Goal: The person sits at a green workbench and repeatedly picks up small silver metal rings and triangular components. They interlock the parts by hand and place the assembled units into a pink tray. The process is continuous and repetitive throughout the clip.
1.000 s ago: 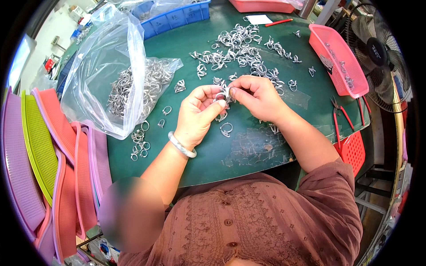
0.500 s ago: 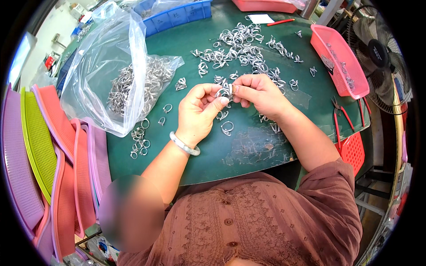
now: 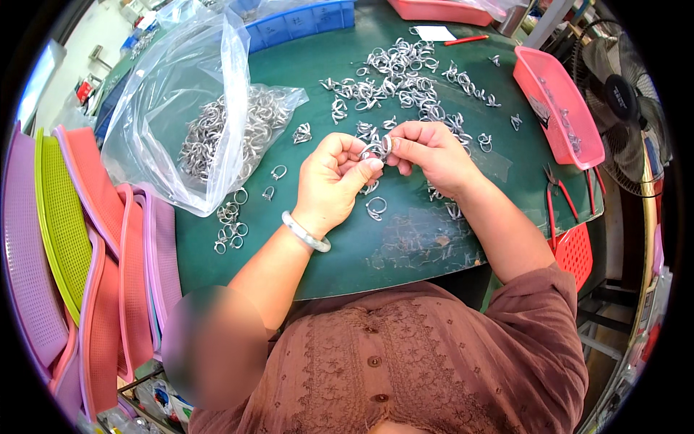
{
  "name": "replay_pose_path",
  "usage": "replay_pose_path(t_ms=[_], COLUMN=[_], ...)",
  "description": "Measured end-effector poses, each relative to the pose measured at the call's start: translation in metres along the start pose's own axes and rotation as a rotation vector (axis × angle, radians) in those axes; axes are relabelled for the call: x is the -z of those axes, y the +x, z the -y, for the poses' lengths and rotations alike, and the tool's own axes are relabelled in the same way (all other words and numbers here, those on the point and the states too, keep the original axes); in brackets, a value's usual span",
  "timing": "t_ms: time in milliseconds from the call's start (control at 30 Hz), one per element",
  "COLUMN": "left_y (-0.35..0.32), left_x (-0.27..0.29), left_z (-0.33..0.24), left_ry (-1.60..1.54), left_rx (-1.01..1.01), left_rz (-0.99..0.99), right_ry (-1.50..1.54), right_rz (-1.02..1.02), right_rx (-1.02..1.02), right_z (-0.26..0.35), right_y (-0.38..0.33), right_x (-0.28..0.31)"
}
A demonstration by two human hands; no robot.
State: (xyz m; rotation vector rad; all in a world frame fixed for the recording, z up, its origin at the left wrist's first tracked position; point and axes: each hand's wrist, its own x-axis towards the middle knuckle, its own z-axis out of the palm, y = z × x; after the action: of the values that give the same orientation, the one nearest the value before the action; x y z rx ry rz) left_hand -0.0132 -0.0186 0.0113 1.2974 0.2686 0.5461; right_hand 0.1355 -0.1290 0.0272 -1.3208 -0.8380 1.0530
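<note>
My left hand (image 3: 331,177), with a pale bangle on its wrist, pinches a silver-coloured ring (image 3: 371,150) between thumb and fingers. Fingertips of my right hand (image 3: 435,158) close on a ring band (image 3: 388,145) right against it. Whether these are two linked rings or one piece, I cannot tell. Beyond the hands, a loose heap of similar rings (image 3: 405,79) spreads over the green tabletop (image 3: 325,271). One single ring (image 3: 376,208) lies just in front of the hands. A small group of rings (image 3: 230,226) lies left of my left forearm.
An open clear plastic bag (image 3: 173,94) full of rings stands at left, beside stacked coloured baskets (image 3: 101,289). At right are a pink basket (image 3: 578,145) with some rings, red-handled pliers (image 3: 555,192) and a fan (image 3: 622,98). A blue crate (image 3: 303,25) stands at the back.
The whole view has shifted slightly, so the table things appear a little farther right. Both hands keep their pinch; the piece between them looks slightly turned.
</note>
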Motion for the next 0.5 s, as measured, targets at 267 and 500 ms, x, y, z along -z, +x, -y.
replay_pose_path(t_ms=[267, 500], left_y=[0.009, 0.007], left_x=[0.014, 0.012], left_z=[-0.007, -0.013], left_ry=[0.252, -0.26], left_rx=[-0.044, 0.244], left_rz=[-0.095, -0.008], right_ry=[-0.098, -0.077], right_rz=[0.021, -0.018], right_rx=[0.021, 0.111], right_z=[0.003, 0.003], right_y=[-0.002, -0.003], right_x=[-0.001, -0.004])
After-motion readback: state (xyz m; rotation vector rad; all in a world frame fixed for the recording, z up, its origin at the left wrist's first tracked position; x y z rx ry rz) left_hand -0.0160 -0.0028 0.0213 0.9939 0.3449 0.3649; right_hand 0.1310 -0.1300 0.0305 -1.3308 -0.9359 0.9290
